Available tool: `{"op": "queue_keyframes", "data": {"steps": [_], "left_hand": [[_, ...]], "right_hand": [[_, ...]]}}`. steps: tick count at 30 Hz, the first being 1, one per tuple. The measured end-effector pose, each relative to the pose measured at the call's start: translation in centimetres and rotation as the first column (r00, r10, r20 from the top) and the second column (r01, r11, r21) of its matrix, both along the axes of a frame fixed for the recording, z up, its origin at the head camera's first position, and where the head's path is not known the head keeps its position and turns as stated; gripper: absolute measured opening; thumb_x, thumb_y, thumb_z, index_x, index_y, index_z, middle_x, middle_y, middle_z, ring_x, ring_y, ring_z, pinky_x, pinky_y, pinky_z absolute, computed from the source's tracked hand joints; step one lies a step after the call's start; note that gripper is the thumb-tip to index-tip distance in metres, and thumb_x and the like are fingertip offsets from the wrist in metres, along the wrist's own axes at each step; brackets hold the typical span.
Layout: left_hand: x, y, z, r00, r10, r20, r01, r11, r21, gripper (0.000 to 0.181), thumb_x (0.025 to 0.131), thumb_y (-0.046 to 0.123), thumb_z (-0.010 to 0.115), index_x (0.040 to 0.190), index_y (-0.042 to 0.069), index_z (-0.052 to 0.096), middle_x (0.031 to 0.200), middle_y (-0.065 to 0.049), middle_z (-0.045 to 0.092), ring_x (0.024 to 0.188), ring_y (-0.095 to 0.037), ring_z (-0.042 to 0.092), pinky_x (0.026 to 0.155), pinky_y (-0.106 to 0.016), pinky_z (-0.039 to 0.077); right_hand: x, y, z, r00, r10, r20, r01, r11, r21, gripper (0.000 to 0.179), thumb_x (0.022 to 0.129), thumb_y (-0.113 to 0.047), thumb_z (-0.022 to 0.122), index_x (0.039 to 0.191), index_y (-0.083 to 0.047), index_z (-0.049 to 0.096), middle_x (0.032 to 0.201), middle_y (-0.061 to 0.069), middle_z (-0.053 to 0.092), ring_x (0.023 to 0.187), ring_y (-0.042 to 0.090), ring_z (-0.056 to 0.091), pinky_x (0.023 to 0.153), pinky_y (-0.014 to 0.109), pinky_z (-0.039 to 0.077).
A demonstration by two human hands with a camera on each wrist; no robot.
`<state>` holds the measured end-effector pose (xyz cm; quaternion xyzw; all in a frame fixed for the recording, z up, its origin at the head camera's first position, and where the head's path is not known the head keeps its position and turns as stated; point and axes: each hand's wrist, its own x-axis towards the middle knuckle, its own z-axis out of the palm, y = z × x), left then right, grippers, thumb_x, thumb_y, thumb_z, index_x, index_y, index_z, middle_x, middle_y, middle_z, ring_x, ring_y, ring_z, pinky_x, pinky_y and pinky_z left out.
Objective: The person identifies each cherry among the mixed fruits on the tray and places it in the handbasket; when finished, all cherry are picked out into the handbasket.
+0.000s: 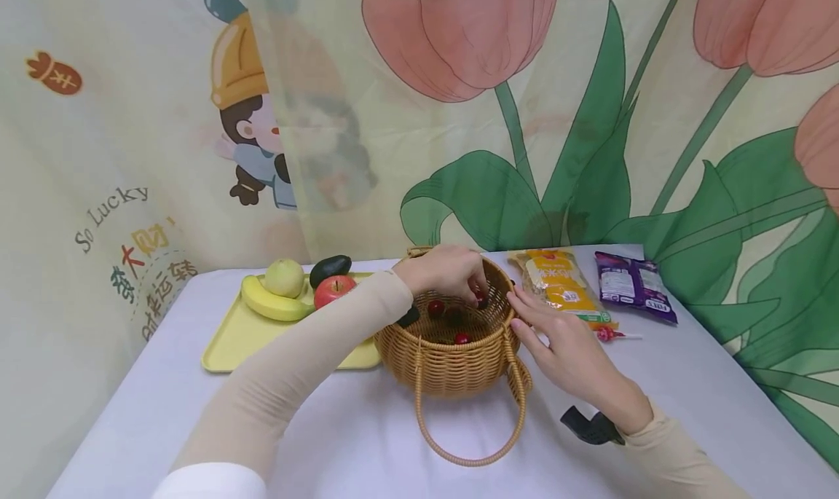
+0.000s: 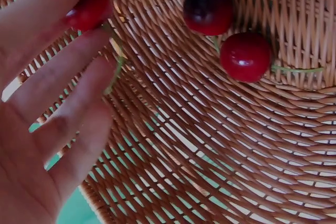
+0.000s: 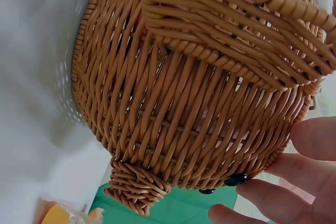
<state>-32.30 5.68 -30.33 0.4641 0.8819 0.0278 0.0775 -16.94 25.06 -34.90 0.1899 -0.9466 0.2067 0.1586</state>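
Observation:
Inside a round wicker basket point(image 1: 452, 371), my left hand point(image 1: 452, 272) pinches a red cherry point(image 2: 93, 8) between thumb and fingertips. Its green stem hangs down beside the fingers in the left wrist view. Two more cherries lie on the basket's woven inside: a dark red one point(image 2: 208, 11) and a brighter one point(image 2: 245, 57) touching it. My right hand point(image 1: 557, 342) rests its extended fingers against the basket's right rim. In the right wrist view its fingertips point(image 3: 299, 169) reach the rim, near small shiny black beads point(image 3: 236, 179) on the wicker.
A yellow tray point(image 1: 226, 346) to the left bears a banana point(image 1: 272, 302), a red apple point(image 1: 333, 290), a pale round fruit point(image 1: 284, 277) and a dark avocado point(image 1: 330, 270). Right of the basket lie a yellow food packet point(image 1: 557, 280), a purple packet point(image 1: 632, 284) and a lollipop point(image 1: 608, 334). The basket's handle point(image 1: 472, 461) hangs toward me.

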Motion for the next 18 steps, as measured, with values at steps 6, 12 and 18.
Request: {"op": "queue_keyframes", "data": {"steps": [6, 12, 18], "left_hand": [[0.43, 0.0, 0.25, 0.999, -0.023, -0.032, 0.022, 0.999, -0.027, 0.029, 0.089, 0.033, 0.081, 0.117, 0.027, 0.08, 0.111, 0.008, 0.079, 0.104, -0.01, 0.071, 0.09, -0.034, 0.057], [0.41, 0.02, 0.13, 0.999, -0.005, -0.048, 0.004, 1.0, -0.018, 0.028, 0.089, 0.031, 0.08, 0.117, 0.028, 0.079, 0.111, 0.007, 0.079, 0.104, -0.009, 0.071, 0.088, -0.033, 0.058], [0.32, -0.1, -0.06, 0.998, -0.006, -0.061, 0.005, 1.0, -0.017, 0.027, 0.09, 0.032, 0.079, 0.117, 0.029, 0.079, 0.11, 0.01, 0.079, 0.104, -0.009, 0.07, 0.088, -0.033, 0.058]], "right_hand": [[0.06, 0.06, 0.11, 1.0, -0.001, 0.013, 0.001, 1.0, -0.002, 0.048, 0.107, -0.03, 0.054, 0.149, -0.006, 0.051, 0.157, 0.014, 0.047, 0.141, 0.042, 0.048, 0.109, 0.058, 0.044], [0.07, 0.01, 0.13, 0.999, -0.011, 0.03, 0.011, 1.0, -0.01, 0.049, 0.108, -0.031, 0.053, 0.15, -0.007, 0.05, 0.158, 0.014, 0.046, 0.141, 0.043, 0.048, 0.109, 0.059, 0.043], [0.05, -0.01, 0.14, 0.999, -0.006, 0.032, 0.007, 1.0, -0.008, 0.049, 0.108, -0.032, 0.052, 0.15, -0.007, 0.05, 0.158, 0.015, 0.046, 0.142, 0.043, 0.047, 0.109, 0.059, 0.043]]}}
